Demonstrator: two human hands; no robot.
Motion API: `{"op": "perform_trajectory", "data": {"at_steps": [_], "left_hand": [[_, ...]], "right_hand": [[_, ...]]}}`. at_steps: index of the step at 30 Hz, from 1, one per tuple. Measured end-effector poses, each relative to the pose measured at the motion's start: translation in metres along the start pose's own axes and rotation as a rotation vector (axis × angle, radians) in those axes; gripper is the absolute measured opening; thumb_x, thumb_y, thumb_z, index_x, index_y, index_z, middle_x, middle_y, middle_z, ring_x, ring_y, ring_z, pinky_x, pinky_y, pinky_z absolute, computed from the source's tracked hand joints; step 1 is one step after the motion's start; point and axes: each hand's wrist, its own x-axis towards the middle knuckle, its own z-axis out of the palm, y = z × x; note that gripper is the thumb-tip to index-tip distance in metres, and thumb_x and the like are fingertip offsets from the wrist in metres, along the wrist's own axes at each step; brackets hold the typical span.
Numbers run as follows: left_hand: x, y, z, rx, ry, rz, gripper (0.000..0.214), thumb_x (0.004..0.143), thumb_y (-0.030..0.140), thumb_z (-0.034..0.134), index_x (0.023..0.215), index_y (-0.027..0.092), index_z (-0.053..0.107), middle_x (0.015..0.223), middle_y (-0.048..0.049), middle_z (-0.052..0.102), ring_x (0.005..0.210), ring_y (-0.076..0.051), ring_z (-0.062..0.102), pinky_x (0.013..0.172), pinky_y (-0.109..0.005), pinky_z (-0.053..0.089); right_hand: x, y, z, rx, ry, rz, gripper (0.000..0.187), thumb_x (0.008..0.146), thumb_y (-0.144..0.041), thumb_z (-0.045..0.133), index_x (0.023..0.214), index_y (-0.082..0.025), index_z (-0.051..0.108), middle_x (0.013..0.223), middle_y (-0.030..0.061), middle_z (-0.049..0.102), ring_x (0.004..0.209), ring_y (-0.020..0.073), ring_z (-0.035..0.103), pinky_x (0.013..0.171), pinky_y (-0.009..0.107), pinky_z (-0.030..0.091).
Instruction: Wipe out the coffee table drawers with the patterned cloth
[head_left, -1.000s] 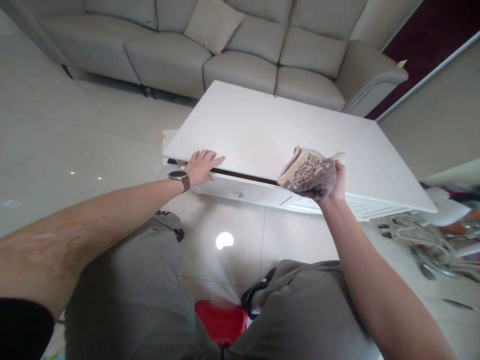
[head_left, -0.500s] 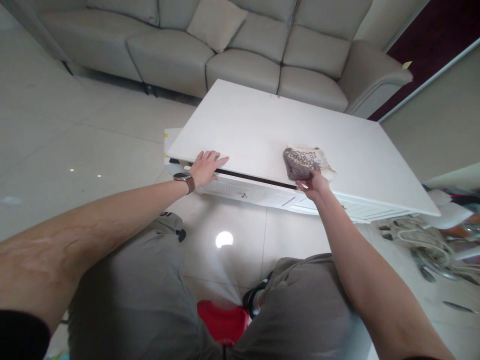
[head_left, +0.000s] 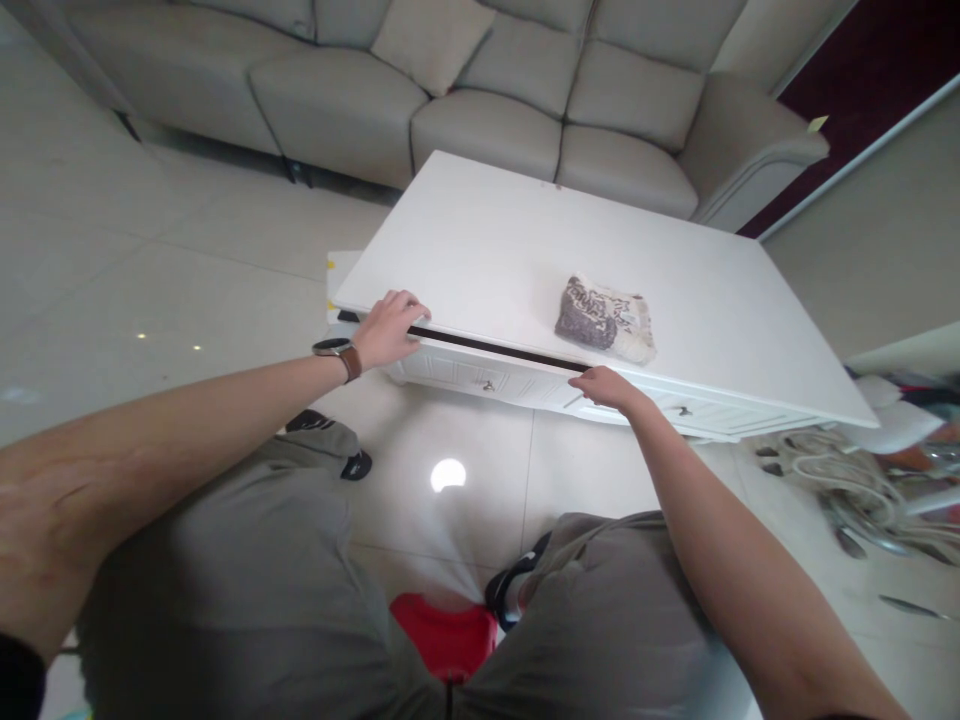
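Note:
A white coffee table (head_left: 675,270) stands in front of me, its near drawer (head_left: 457,368) pulled out a little so that a dark gap runs below the tabletop. At the gap's left end, my left hand (head_left: 386,328) bends its fingers over the tabletop edge, its lower side against the drawer front. My right hand (head_left: 604,387) is closed on the drawer's upper edge near its right end; the gap hides some fingertips. Behind that hand, a folded grey and cream patterned cloth (head_left: 604,318) lies on the tabletop, touched by neither hand.
A grey sofa (head_left: 337,90) with a cushion (head_left: 431,45) stands behind the table. A red plastic object (head_left: 446,635) sits on the floor between my legs. Coiled hoses or cords (head_left: 840,480) and other clutter lie at the right. A second drawer knob (head_left: 684,411) sticks out.
My right hand has let go of the cloth and come down to the drawer edge; the cloth now lies slightly farther back. My left hand has slid a little left, its fingers more bent.

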Motion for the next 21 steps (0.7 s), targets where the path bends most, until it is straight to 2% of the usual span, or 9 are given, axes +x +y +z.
{"op": "perform_trajectory", "data": {"at_steps": [3, 5, 7, 9, 12, 17, 21], "left_hand": [[-0.008, -0.004, -0.011, -0.021, -0.048, 0.001, 0.030, 0.089, 0.034, 0.055, 0.110, 0.022, 0.073, 0.110, -0.0099, 0.068, 0.111, -0.029, 0.060, 0.099, -0.043, 0.047], [-0.011, -0.006, -0.016, -0.040, -0.192, 0.007, 0.028, 0.089, 0.035, 0.053, 0.100, 0.023, 0.075, 0.091, -0.0051, 0.072, 0.092, -0.023, 0.065, 0.087, -0.035, 0.049], [-0.013, -0.010, -0.016, -0.039, -0.367, 0.028, 0.028, 0.087, 0.035, 0.051, 0.095, 0.025, 0.077, 0.083, -0.0020, 0.074, 0.081, -0.021, 0.067, 0.078, -0.031, 0.049], [-0.015, -0.018, -0.011, -0.029, -0.494, 0.042, 0.031, 0.086, 0.034, 0.051, 0.100, 0.025, 0.078, 0.090, -0.0025, 0.078, 0.085, -0.020, 0.070, 0.080, -0.029, 0.050], [-0.020, -0.035, 0.000, -0.031, -0.573, -0.009, 0.042, 0.085, 0.031, 0.051, 0.118, 0.020, 0.074, 0.112, -0.0069, 0.079, 0.099, -0.020, 0.072, 0.088, -0.026, 0.052], [-0.029, -0.059, 0.010, -0.050, -0.564, -0.043, 0.050, 0.085, 0.029, 0.049, 0.130, 0.017, 0.067, 0.132, -0.0111, 0.073, 0.117, -0.022, 0.068, 0.102, -0.028, 0.051], [-0.031, -0.063, 0.012, -0.067, -0.559, -0.064, 0.052, 0.085, 0.031, 0.049, 0.133, 0.016, 0.065, 0.136, -0.0131, 0.070, 0.122, -0.025, 0.066, 0.107, -0.032, 0.050]], "right_hand": [[-0.002, -0.003, 0.000, 0.016, -0.046, 0.019, 0.038, 0.099, -0.042, 0.056, 0.094, -0.010, 0.076, 0.095, 0.0170, 0.075, 0.080, 0.0266, 0.071, 0.075, 0.035, 0.053], [-0.002, -0.004, 0.001, 0.010, -0.050, 0.006, 0.037, 0.099, -0.042, 0.056, 0.095, -0.011, 0.076, 0.096, 0.0166, 0.075, 0.082, 0.0269, 0.071, 0.076, 0.035, 0.053], [-0.002, -0.004, 0.003, 0.001, -0.052, -0.023, 0.035, 0.098, -0.041, 0.057, 0.094, -0.012, 0.076, 0.100, 0.0165, 0.075, 0.088, 0.0280, 0.071, 0.079, 0.035, 0.053], [0.000, -0.003, 0.006, -0.013, -0.049, -0.052, 0.034, 0.098, -0.041, 0.057, 0.093, -0.012, 0.076, 0.102, 0.0169, 0.075, 0.096, 0.0294, 0.070, 0.085, 0.036, 0.053], [0.005, -0.002, 0.010, -0.028, -0.053, -0.083, 0.034, 0.098, -0.040, 0.057, 0.090, -0.013, 0.075, 0.100, 0.0167, 0.075, 0.102, 0.0302, 0.069, 0.091, 0.037, 0.053], [0.012, 0.000, 0.017, -0.075, -0.046, -0.113, 0.031, 0.098, -0.040, 0.057, 0.091, -0.013, 0.073, 0.108, 0.0168, 0.075, 0.104, 0.0293, 0.068, 0.093, 0.036, 0.052], [0.013, -0.002, 0.018, -0.070, -0.084, -0.102, 0.032, 0.099, -0.040, 0.058, 0.098, -0.012, 0.072, 0.109, 0.0164, 0.074, 0.095, 0.0274, 0.069, 0.088, 0.036, 0.053]]}}
